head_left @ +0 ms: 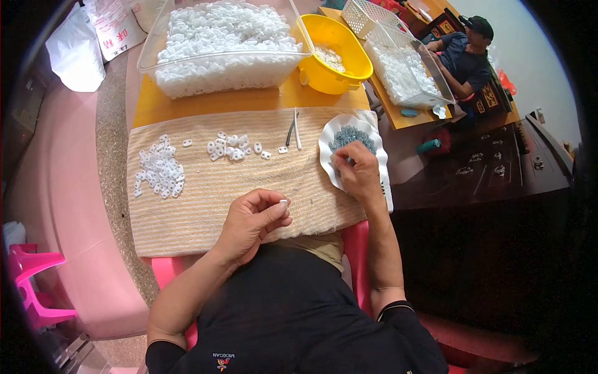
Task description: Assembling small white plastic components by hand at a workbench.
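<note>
My left hand (254,223) is closed above the towel's near edge, pinching a small white plastic piece (284,202) between thumb and fingertip. At the right, my right hand (360,173) reaches over a white wavy-rimmed dish (328,163) heaped with tiny grey-blue parts (351,136). Its fingers are pressed together by the heap; what they hold, if anything, is hidden. A pile of white two-holed plastic pieces (161,169) lies on the left of the striped towel (218,181). A smaller cluster of similar pieces (232,147) lies farther right, with a few loose ones beside it.
A white stick (297,129) and a dark one (289,132) lie near the dish. Behind the towel stand a large clear bin (233,76) of white pieces and a yellow basin (324,76). Another person (468,59) sits at the far right beside a second clear bin (408,96).
</note>
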A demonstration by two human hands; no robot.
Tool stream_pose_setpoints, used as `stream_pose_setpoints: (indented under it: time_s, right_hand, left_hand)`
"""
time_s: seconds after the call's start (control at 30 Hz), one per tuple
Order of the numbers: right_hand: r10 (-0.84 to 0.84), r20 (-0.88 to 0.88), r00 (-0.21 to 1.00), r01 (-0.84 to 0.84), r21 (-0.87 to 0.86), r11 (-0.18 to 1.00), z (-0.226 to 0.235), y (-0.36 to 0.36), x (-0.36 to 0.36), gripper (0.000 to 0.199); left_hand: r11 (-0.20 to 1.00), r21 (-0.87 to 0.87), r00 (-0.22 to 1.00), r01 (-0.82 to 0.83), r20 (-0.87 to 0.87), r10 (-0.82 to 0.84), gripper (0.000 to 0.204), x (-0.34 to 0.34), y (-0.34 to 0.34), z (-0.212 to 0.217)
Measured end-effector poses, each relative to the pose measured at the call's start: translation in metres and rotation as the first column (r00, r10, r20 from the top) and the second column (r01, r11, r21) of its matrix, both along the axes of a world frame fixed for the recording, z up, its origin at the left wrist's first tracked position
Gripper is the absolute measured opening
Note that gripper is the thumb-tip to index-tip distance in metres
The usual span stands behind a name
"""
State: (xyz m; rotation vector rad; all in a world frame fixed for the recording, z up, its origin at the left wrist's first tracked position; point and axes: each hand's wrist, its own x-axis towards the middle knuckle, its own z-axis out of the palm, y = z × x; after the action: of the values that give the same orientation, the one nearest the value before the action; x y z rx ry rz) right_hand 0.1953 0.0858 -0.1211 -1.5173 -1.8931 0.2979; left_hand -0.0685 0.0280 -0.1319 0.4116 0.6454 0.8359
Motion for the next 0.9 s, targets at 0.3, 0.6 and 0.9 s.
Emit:
stream_pose_setpoints:
  time_s: [0.3, 0.6, 0.9]
  right_hand:
    - [-0.032, -0.119, 0.992, 0.033, 0.003, 0.999, 0.003, -0.004, 0.003, 0.006]
    - [-0.029, -0.162, 0.986, 0.028, -0.008, 1.000, 0.004, -0.009, 0.006, 0.008]
    - [-0.079, -0.433, 0.898, 0.013, -0.151, 0.988, 0.009, -0.019, -0.007, 0.006]
  left_hand:
    - [0.998, 0.030, 0.999, -0.047, -0.009, 0.048, 0.016, 0.000, 0.001, -0.001]
    - [0.999, 0.010, 0.999, -0.032, -0.008, 0.032, 0.017, 0.001, 0.001, 0.000]
    - [1.000, 0.003, 1.000, 0.003, -0.020, -0.003, 0.015, 0.000, 0.000, 0.002]
